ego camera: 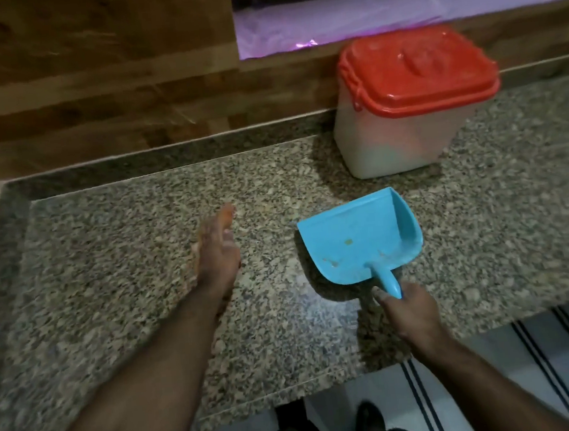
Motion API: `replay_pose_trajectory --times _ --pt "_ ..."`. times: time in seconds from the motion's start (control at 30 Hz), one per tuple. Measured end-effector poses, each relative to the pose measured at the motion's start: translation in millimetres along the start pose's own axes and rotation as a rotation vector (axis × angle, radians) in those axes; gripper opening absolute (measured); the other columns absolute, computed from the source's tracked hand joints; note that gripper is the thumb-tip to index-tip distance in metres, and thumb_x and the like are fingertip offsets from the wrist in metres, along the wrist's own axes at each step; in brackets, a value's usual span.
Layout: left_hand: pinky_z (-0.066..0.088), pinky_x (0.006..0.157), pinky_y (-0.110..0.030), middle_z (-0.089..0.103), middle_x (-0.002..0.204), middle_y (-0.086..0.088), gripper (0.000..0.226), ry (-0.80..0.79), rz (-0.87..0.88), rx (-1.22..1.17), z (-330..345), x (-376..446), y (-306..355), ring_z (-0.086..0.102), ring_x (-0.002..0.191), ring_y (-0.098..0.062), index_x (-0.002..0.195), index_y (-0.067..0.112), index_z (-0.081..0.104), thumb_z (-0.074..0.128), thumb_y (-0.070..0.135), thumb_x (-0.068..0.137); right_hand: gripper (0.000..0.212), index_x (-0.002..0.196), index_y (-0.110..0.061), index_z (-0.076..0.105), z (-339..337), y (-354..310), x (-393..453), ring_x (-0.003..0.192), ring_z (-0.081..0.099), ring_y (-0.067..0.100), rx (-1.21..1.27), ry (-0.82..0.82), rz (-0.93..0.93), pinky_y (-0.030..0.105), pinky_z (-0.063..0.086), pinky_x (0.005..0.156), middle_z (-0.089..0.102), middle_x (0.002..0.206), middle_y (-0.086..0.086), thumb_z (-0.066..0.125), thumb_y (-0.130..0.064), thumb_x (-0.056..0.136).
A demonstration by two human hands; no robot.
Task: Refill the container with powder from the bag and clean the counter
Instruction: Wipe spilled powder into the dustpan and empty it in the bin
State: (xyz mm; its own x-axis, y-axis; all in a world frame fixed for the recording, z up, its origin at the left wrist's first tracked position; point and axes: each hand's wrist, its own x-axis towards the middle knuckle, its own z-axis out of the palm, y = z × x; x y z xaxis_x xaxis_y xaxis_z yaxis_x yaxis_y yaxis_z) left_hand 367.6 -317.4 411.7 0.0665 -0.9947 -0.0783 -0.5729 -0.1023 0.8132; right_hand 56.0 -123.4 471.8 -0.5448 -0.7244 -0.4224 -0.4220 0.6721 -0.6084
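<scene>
Refill apparently done: container closed under red lid, at back of table. Cleaning underway. Right hand gripping blue dustpan handle; left hand flat, fingers extended, beside it. No bag visible.

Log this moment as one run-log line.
phase: counter cleanup | right hand: holding blue dustpan handle | left hand: open, edge-on over granite counter | container: red lid on
</scene>
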Motion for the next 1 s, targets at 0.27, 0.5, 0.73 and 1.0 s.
replay_pose_trajectory --times 0.27,0.5,0.73,1.0 --pt "0.003 0.136 -0.047 0.0 0.183 -0.006 0.066 -0.498 0.266 0.638 108 95 61 0.001 0.169 -0.028 0.175 0.023 0.01 0.03 0.045 0.115 0.037 0.067 -0.007 0.055 -17 51 -29 0.055 0.053 0.02 0.045 0.047 0.129 0.034 0.04 0.056 0.054 0.056 0.0 0.075 -0.023 0.093" --pt "-0.004 0.133 -0.044 -0.001 0.183 -0.001 0.063 -0.671 0.469 0.688 168 22 114 -0.003 0.169 -0.021 0.175 0.023 0.009 0.028 0.039 0.117 0.039 0.064 -0.015 0.051 -60 117 -56 0.052 0.048 0.015 0.095 0.015 0.173 0.037 0.04 0.056 0.049 0.052 -0.006 0.077 -0.029 0.09" --pt "-0.006 0.132 -0.04 0.001 0.183 0.003 0.057 -0.743 0.425 0.608 195 -90 135 -0.002 0.168 -0.018 0.174 0.026 0.014 0.028 0.034 0.119 0.051 0.06 -0.023 0.048 -94 181 -102 0.048 0.039 0.007 0.133 -0.043 0.049 0.03 0.031 0.052 0.043 0.052 -0.009 0.08 -0.048 0.092" --pt "0.012 0.13 -0.028 0.029 0.176 0.003 0.056 -0.708 0.137 0.256 211 -215 142 0.018 0.166 -0.022 0.167 0.029 0.037 0.037 0.05 0.115 0.055 0.06 -0.017 0.048 -103 289 -145 0.047 0.042 0.004 0.012 -0.171 0.007 0.024 0.031 0.05 0.045 0.05 -0.011 0.075 -0.053 0.092"
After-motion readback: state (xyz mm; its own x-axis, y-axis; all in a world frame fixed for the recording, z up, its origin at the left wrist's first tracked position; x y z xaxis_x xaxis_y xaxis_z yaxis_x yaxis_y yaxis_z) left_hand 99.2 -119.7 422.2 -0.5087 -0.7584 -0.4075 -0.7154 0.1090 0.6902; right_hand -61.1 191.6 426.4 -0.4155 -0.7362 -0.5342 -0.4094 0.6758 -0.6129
